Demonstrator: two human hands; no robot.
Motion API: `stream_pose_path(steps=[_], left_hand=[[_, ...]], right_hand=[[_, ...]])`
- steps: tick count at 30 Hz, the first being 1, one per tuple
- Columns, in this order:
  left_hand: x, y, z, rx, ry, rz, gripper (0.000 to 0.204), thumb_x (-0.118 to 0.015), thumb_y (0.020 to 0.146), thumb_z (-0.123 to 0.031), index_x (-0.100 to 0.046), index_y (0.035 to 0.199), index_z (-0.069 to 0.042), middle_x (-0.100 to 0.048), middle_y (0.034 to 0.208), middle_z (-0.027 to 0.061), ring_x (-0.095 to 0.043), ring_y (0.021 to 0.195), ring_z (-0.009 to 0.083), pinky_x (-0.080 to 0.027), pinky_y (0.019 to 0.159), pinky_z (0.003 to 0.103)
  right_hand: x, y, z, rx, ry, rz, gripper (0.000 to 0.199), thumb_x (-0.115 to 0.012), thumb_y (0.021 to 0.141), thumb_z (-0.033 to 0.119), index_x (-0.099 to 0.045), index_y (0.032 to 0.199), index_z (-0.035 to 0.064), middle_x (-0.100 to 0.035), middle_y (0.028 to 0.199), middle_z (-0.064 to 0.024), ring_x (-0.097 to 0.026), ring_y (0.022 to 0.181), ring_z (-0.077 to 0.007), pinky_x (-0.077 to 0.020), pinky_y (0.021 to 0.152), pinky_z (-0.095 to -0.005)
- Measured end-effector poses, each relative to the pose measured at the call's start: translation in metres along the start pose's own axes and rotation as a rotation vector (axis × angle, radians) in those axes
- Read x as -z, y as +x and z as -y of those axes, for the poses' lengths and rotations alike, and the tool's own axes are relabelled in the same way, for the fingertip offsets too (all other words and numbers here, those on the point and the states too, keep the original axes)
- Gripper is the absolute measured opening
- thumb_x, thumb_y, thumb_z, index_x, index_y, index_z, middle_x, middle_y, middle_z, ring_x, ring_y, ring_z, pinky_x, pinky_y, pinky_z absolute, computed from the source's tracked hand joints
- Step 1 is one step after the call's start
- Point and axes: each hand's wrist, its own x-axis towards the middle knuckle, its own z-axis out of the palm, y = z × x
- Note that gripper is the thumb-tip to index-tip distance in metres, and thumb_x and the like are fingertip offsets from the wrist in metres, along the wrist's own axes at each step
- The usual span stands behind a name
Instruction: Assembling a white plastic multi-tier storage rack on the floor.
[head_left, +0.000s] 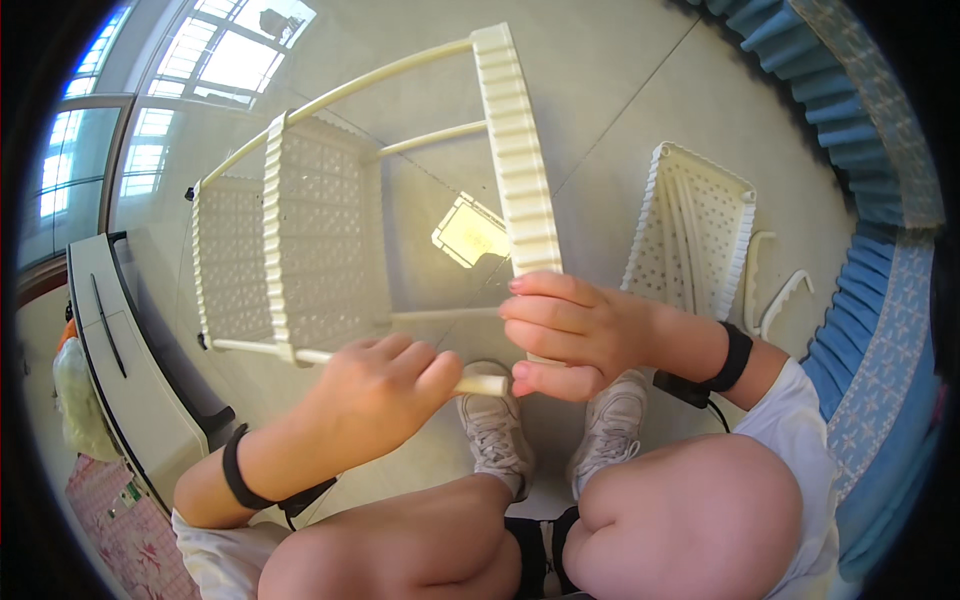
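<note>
A cream plastic shelf rack lies on its side in front of me, with perforated basket tiers joined by poles. My left hand [388, 392] is closed around a near-side pole [487, 385], whose free end sticks out past my fingers. My right hand [572, 335] grips the near corner of the rack's right-hand tier [515, 150], fingers over its ribbed side and thumb below. A small gap separates the pole's end from that corner. The middle tier [274, 235] and the left-end tier [200, 262] stand on edge, with small black feet at the left end.
Right of the rack, another perforated basket [727, 205] lies on the floor holding several loose poles [684, 240]. Two curved cream pieces [788, 302] lie beside it. A blue curtain [868, 310] hangs at right; a white cabinet [125, 350] stands left. My shoes [493, 430] are below the rack.
</note>
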Motion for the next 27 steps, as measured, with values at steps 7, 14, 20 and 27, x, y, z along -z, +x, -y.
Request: stream_pose_path(steps=[7, 14, 20, 27], left_hand=[[-0.009, 0.025, 0.012, 0.12, -0.246, 0.334, 0.039, -0.071, 0.089, -0.031, -0.06, 0.116, -0.006, -0.066, 0.106, 0.0108, -0.067, 0.091, 0.0312, -0.055, 0.071, 0.04], [-0.012, 0.115, 0.153, 0.078, 0.201, -0.528, 0.047, -0.065, 0.094, -0.029, -0.053, 0.134, -0.009, -0.059, 0.13, 0.0176, -0.059, 0.116, 0.0378, -0.046, 0.101, 0.044], [0.003, 0.146, 0.162, 0.273, 0.075, 0.001, 0.028, -0.055, 0.101, -0.032, -0.058, 0.107, -0.005, -0.063, 0.083, 0.0222, -0.061, 0.081, 0.0407, -0.047, 0.071, 0.049], [0.062, 0.093, 0.089, 0.125, 0.181, -0.295, 0.018, -0.066, 0.094, -0.022, -0.059, 0.097, -0.006, -0.056, 0.066, 0.015, -0.057, 0.062, 0.0366, -0.042, 0.055, 0.044]], right_hand=[[-0.019, -0.066, 0.019, -0.008, -0.008, 0.033, 0.033, -0.067, 0.091, 0.014, -0.045, 0.114, 0.0066, -0.06, 0.104, -0.0134, -0.061, 0.102, -0.0319, -0.0497, 0.099, -0.051], [0.01, -0.036, -0.026, -0.451, -0.08, -0.176, 0.048, -0.07, 0.085, 0.018, -0.049, 0.127, 0.0059, -0.053, 0.133, -0.0195, -0.053, 0.12, -0.0368, -0.0408, 0.104, -0.0508], [0.034, -0.009, -0.135, -1.09, 0.183, 0.011, 0.08, -0.082, 0.075, 0.032, -0.044, 0.138, 0.0012, -0.053, 0.134, -0.021, -0.051, 0.125, -0.0361, -0.04, 0.106, -0.0422], [0.071, 0.041, -0.089, -0.762, 0.136, -0.097, 0.075, -0.085, 0.07, 0.026, -0.047, 0.133, 0.0058, -0.054, 0.13, -0.0163, -0.051, 0.126, -0.0351, -0.0409, 0.106, -0.0412]])
